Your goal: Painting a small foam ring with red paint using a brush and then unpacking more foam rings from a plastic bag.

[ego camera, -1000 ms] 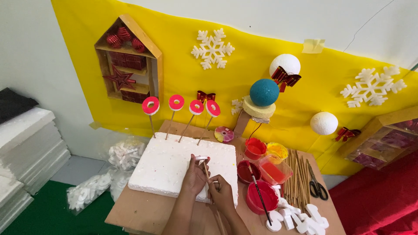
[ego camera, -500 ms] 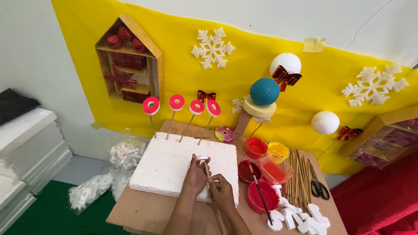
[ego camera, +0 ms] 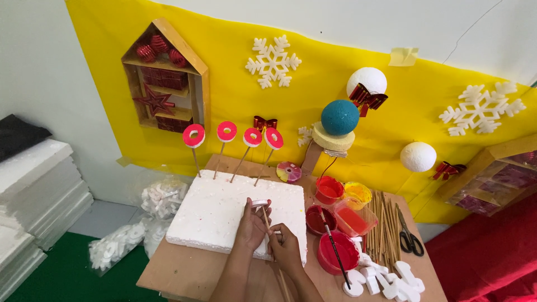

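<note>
Hands [ego camera: 268, 235] hold foam ring [ego camera: 259, 204], stick [ego camera: 266, 217] over foam block [ego camera: 215, 212].

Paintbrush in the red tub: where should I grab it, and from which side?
Take the paintbrush by its bare upper handle, coming from above on the near side. It leans in the red tub with its lower end down in the paint, and the scissors and skewers crowd the far right.
</note>
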